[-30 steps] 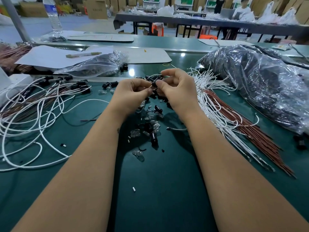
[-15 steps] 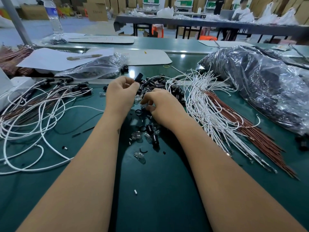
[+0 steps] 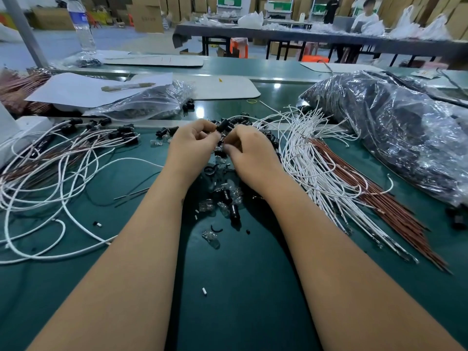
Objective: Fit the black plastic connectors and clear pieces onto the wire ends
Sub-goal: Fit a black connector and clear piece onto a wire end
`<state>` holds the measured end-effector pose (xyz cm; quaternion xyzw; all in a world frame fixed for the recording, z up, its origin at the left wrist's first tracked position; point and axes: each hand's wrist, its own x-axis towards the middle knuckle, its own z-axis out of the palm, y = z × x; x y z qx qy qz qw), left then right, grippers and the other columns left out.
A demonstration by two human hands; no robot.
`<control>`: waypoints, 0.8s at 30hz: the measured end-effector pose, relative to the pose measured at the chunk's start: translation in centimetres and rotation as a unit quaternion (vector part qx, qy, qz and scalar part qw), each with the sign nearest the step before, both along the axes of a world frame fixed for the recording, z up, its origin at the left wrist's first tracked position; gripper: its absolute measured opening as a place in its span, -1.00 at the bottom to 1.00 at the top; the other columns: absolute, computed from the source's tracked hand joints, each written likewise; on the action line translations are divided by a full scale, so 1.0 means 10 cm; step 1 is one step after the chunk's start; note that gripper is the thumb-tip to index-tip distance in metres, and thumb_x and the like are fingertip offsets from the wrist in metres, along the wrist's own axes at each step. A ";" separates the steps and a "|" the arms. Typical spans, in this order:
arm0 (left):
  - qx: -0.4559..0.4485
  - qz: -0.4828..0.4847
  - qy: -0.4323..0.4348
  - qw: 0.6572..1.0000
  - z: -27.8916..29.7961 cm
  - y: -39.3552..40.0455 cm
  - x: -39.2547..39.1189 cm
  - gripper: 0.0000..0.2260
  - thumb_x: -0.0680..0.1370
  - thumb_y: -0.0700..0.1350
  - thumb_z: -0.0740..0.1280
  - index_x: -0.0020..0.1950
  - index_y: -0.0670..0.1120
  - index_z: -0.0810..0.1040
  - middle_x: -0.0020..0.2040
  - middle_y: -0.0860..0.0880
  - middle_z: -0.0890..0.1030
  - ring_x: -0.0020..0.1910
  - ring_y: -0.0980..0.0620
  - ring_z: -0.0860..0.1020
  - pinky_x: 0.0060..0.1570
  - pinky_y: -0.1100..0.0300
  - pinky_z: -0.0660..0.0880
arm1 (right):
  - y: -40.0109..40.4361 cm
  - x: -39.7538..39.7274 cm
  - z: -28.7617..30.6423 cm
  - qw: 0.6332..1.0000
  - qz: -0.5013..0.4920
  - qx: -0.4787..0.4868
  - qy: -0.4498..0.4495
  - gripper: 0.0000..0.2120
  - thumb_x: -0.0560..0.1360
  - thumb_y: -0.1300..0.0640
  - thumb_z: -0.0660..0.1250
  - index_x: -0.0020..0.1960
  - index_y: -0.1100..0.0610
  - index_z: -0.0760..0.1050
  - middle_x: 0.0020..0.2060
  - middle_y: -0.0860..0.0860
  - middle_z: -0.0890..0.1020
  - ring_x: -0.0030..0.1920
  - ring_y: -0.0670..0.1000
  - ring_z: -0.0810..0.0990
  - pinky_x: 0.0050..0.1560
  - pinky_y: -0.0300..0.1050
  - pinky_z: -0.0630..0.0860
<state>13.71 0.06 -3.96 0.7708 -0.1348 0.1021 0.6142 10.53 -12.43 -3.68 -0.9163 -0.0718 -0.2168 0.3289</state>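
Both hands are up over the middle of the green surface (image 3: 228,287), right above the little heap of parts. The left hand (image 3: 188,145) has its grip closed on a black connector (image 3: 223,125), pinched between thumb and fingertips so it sticks up and out toward the other hand. The right hand (image 3: 249,150) sits just beside it with its fingers curled in toward the same spot; its grip looks closed on something small, but what it actually holds is hidden behind the fingers, so I can't tell what.

Under and just in front of the hands there's a scatter of loose black connectors (image 3: 231,211) mixed with clear pieces (image 3: 210,236), some touching each other, plus one clear piece lying a bit apart nearer the camera.

To the right, a fan of bare white wires (image 3: 311,158) lies next to a bundle of red-brown wires (image 3: 379,198), both running away from the pile toward the near right edge. To the left is a loose tangle of finished wires (image 3: 63,158) with black connectors already on their far ends.

Further back: a clear bag of parts (image 3: 149,103) on the left, half under a white sheet of paper (image 3: 76,89), and a big crinkly plastic bag (image 3: 392,133) on the right. A water bottle (image 3: 82,29) stands upright at the far left.
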 end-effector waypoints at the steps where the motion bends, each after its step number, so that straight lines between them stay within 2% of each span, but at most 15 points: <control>1: 0.017 -0.008 -0.005 1.000 -0.01 0.00 0.00 -0.93 0.56 -0.18 0.31 -0.10 -0.08 0.57 -0.37 -0.01 0.39 -0.37 0.09 0.37 -0.31 0.30 0.34 | -0.01 0.00 0.00 0.999 -0.009 0.039 -0.008 -0.97 0.55 0.18 0.32 -0.06 0.14 0.49 -0.16 0.01 0.56 -0.13 -0.01 0.51 -0.14 -0.17 0.39; 3: 0.046 -0.016 -0.017 0.999 -0.02 0.00 -0.01 -0.91 0.59 -0.14 0.30 -0.06 -0.11 0.57 -0.38 0.02 0.40 -0.49 0.20 0.31 -0.43 0.41 0.30 | -0.04 -0.01 0.02 0.989 -0.022 0.145 -0.013 -0.93 0.56 0.18 0.32 -0.10 0.08 0.46 -0.26 -0.01 0.57 -0.23 -0.03 0.54 -0.19 -0.19 0.47; 6: 0.066 -0.027 -0.026 0.997 -0.03 -0.01 -0.02 -0.91 0.59 -0.14 0.31 -0.04 -0.13 0.58 -0.31 -0.07 0.42 -0.49 0.21 0.29 -0.45 0.43 0.28 | -0.12 -0.02 0.07 0.953 -0.031 0.303 -0.008 -0.89 0.53 0.20 0.35 -0.15 0.05 0.51 -0.31 0.02 0.59 -0.33 -0.04 0.56 -0.18 -0.08 0.58; 10: 0.082 -0.044 -0.029 0.995 -0.02 -0.02 -0.05 -0.92 0.59 -0.19 0.31 -0.05 -0.14 0.59 -0.28 -0.12 0.44 -0.53 0.22 0.28 -0.48 0.44 0.26 | -0.20 -0.04 0.10 0.891 0.010 0.453 0.002 -0.83 0.57 0.27 0.27 -0.14 0.11 0.58 -0.37 -0.02 0.58 -0.37 -0.10 0.54 -0.27 -0.23 0.55; 18: 0.070 -0.055 -0.040 0.995 -0.01 -0.02 -0.06 -0.93 0.58 -0.19 0.33 -0.09 -0.09 0.59 -0.30 -0.10 0.47 -0.44 0.18 0.32 -0.41 0.43 0.29 | -0.20 -0.02 0.10 0.895 0.009 0.446 0.015 -0.87 0.56 0.28 0.30 -0.13 0.14 0.55 -0.34 0.02 0.58 -0.35 -0.07 0.54 -0.25 -0.19 0.56; 21: 0.075 -0.053 -0.045 0.995 -0.02 -0.02 -0.05 -0.94 0.56 -0.18 0.35 -0.08 -0.13 0.61 -0.30 -0.10 0.49 -0.43 0.14 0.34 -0.41 0.42 0.30 | -0.20 -0.04 0.09 0.913 0.006 0.408 0.011 -0.85 0.54 0.27 0.33 -0.17 0.11 0.56 -0.36 -0.03 0.56 -0.35 -0.13 0.51 -0.25 -0.23 0.55; 24: 0.076 -0.039 -0.074 0.994 -0.02 -0.01 -0.06 -0.95 0.53 -0.21 0.39 -0.09 -0.17 0.64 -0.34 -0.04 0.54 -0.48 0.24 0.37 -0.41 0.46 0.30 | -0.19 -0.04 0.08 0.933 -0.006 0.361 0.007 -0.84 0.54 0.24 0.35 -0.20 0.08 0.56 -0.36 -0.06 0.56 -0.35 -0.15 0.49 -0.19 -0.20 0.52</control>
